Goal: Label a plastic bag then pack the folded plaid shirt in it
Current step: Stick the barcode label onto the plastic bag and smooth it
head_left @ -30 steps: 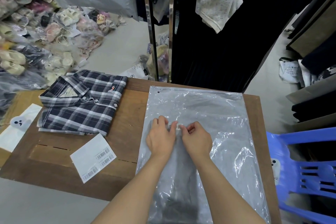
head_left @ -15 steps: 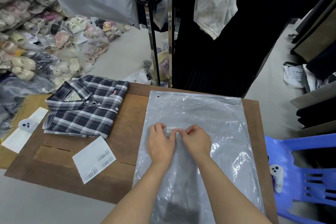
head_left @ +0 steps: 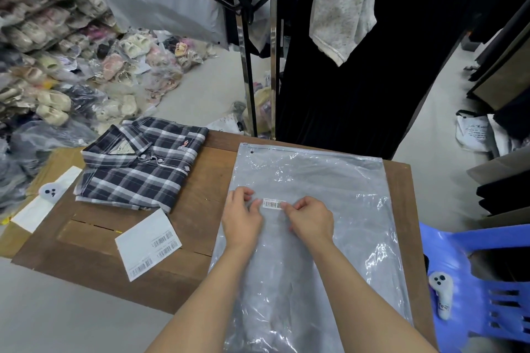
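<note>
Both hands flat, fingers spread, nothing pinched: left hand (head_left: 241,216) and right hand (head_left: 311,219) pressed barcode label (head_left: 273,204) onto plastic bag (head_left: 324,180), probably to bond it. Plaid shirt (head_left: 143,163) folded at ten o'clock, unpacked.

shirt (head_left: 140,165): plaid, navy/dark grey w/ white stripes, small red logo on chest, white buttons
plastic bag (head_left: 309,180): translucent grey, glossy glare spots, black dot at top-left corner
label (head_left: 272,204): white w/ black barcode
sticker sheet (head_left: 147,243): white, black barcodes along one edge
table (head_left: 86,252): dark brown wood
chair (head_left: 487,281): blue plastic
hanging top (head_left: 341,3): off-white, speckled
floor (head_left: 200,89): light grey
</note>
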